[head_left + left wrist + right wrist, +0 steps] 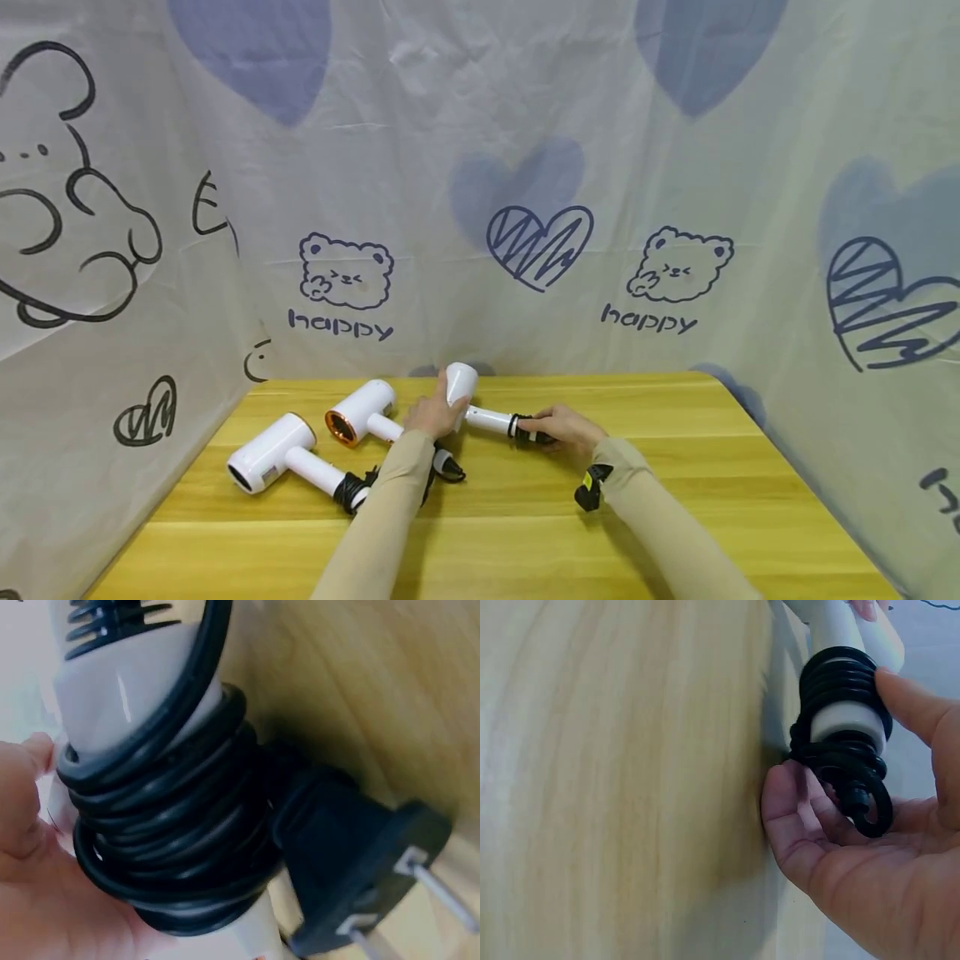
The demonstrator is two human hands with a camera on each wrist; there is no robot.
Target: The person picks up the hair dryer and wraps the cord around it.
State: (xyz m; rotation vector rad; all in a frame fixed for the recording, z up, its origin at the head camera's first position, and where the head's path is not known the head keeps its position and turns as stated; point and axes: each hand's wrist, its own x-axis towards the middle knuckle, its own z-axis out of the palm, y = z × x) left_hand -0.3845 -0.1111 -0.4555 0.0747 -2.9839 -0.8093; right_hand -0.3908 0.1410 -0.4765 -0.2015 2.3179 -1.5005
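Three white hair dryers lie on the wooden table. My left hand [433,412] grips the barrel of the rightmost hair dryer [462,382], near the back edge. Around the lower end of its handle, where black cord [838,679] is wound, my right hand [566,429] curls its fingers; the thumb touches the coils. Partly hidden under my left forearm is the middle hair dryer [367,408], with a copper-coloured rim. The left hair dryer [273,450] lies nearer the front. Close up in the left wrist view are a cord-wrapped handle [120,697] and a two-pin plug [352,855].
The table [525,550] has yellow wood grain. A pale printed cloth [465,325] with hearts and bears hangs behind it and along both sides. On my right wrist sits a black device [592,487].
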